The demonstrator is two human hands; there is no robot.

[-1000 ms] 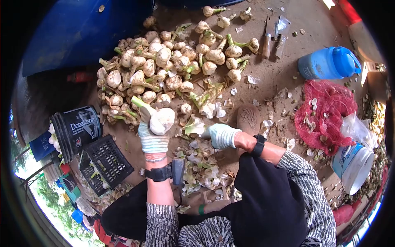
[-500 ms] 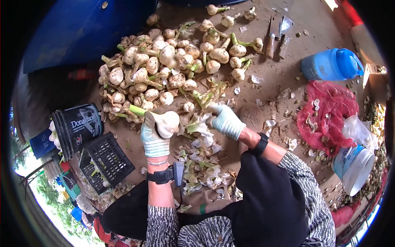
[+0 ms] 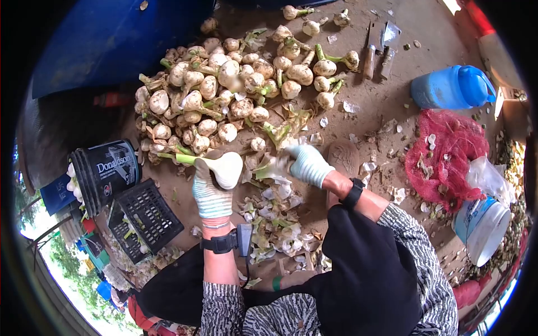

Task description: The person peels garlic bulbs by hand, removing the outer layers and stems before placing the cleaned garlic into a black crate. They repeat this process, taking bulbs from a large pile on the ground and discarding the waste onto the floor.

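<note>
Bulb (image 3: 228, 169) in the left hand (image 3: 212, 193), above the peelings (image 3: 274, 224)
Its long axis lies crosswise, root end rightward; left fingers clasp its neck. The right hand (image 3: 308, 166), apart, curls blurred fingers; cannot tell whether they pinch anything.

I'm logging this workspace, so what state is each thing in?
Garlic bulb: held, white, green stem attached.
Left hand: gloved, closed around the bulb.
Right hand: gloved, partly curled; grip unclear from blur.
Garlic pile: dirt-stained, heaped.
Knives: lying on the ground, unheld.
Blue bottle: lid on.
Red mesh bag: crumpled.
Black bucket: white bulbs showing at its mouth.
Loose skins: scattered.
</note>
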